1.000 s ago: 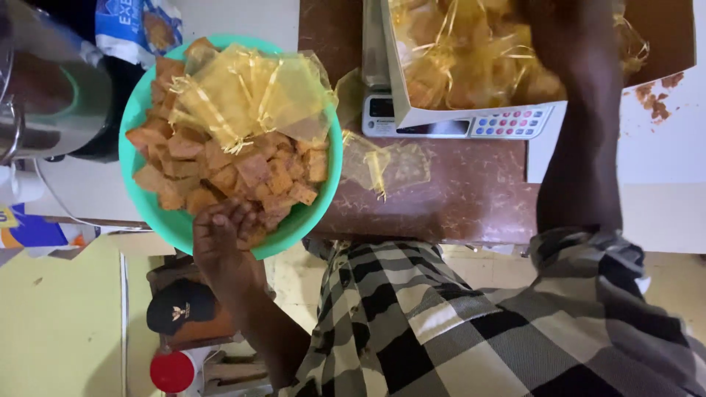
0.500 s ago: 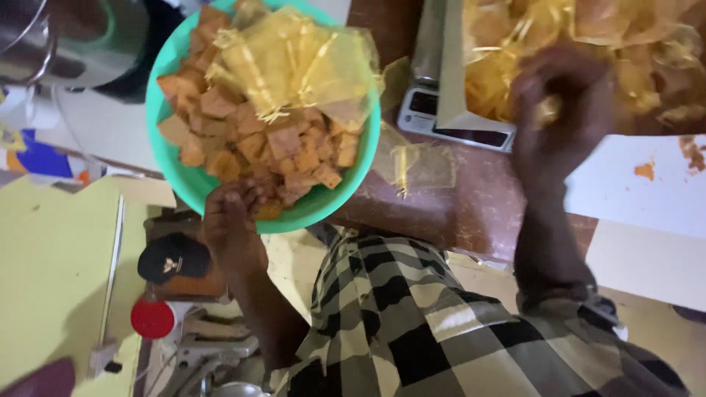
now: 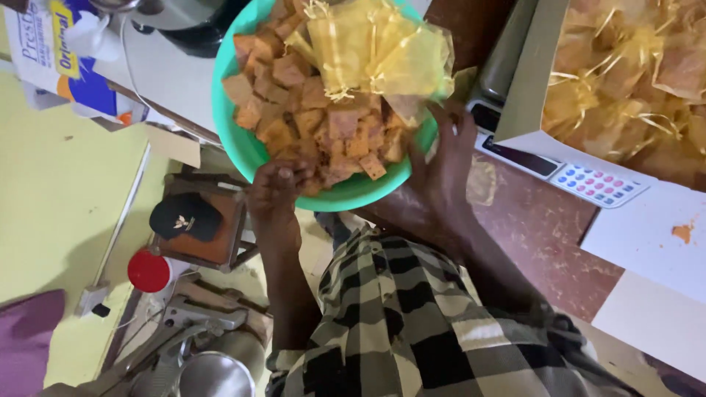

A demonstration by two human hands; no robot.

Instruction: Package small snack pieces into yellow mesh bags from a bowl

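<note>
the left hand (image 3: 276, 187) is resting at the near rim of the round teal plastic bowl (image 3: 235, 125), its fingers curled and pinching into the heap of orange-brown square fried crackers (image 3: 309, 117). the right hand (image 3: 445, 158) is reaching to the bowl's right edge with fingers loosely spread, the tips touching the sheer gold drawstring pouches (image 3: 375, 44) lying on top of the crackers; whether it is gripping one cannot be told. the step in hand is judged to be gathering crackers and a pouch for filling. a next move would call for the right hand closing on a single pouch and parting it from the rest while the left is keeping its pinch. just right of the bowl, a grey digital scale with a coloured keypad (image 3: 588, 180) is carrying a pale tray of filled gold pouches (image 3: 625, 81), crowding the right hand's path. a flat empty pouch (image 3: 482, 180) is lying on the reddish-brown tabletop (image 3: 544, 235). a black cap (image 3: 180, 215) is sitting on the floor below.
</note>
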